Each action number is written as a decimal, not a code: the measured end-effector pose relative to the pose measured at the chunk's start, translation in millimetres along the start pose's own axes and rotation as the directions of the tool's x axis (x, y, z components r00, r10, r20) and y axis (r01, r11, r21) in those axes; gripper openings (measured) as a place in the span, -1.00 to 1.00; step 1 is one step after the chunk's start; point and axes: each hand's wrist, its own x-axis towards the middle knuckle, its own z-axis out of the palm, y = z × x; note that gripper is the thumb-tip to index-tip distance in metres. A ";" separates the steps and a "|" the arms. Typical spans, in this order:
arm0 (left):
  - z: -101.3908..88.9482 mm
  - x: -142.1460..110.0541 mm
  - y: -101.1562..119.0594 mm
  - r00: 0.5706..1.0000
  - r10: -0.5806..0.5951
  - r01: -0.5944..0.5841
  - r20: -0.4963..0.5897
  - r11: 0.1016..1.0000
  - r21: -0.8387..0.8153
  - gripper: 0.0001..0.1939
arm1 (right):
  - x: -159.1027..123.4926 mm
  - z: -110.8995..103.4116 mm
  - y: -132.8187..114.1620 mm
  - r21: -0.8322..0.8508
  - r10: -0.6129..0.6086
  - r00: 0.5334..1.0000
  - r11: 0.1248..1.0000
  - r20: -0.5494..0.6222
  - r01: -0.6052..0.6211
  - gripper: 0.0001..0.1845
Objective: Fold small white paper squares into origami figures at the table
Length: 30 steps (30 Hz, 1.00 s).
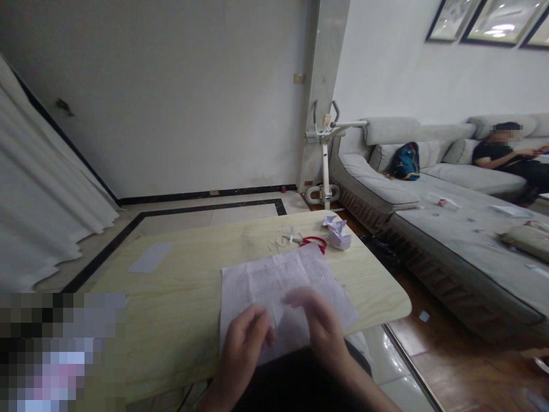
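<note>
head view: the paper sheet (278,292) lies low in the middle of the frame on the bench (180,309). it looks thin, light and floppy. left hand (242,343) and right hand (319,323) pinch its near edge. best held by the edges.

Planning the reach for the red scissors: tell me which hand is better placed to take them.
Probably the right hand. The scissors lie beyond the paper sheet, toward the right side of the table, more in line with it than with the left hand.
</note>
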 end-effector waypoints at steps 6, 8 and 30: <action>1.1 -1.3 2.1 1.000 -0.021 0.021 -0.002 0.999 -0.025 -0.62 | -3.6 -1.1 6.1 -0.083 -0.115 0.993 0.990 0.031 0.117 -0.65; 1.1 -1.9 4.1 1.000 -0.019 0.019 0.000 0.999 -0.025 -0.63 | -5.6 -2.1 5.0 -0.107 -0.139 0.988 0.983 0.068 0.146 -0.63; -9.9 2.0 -7.1 0.902 0.421 -0.432 0.097 0.869 0.243 -0.90 | -2.8 0.6 -7.6 -0.179 -0.090 0.980 0.976 0.175 0.122 -0.90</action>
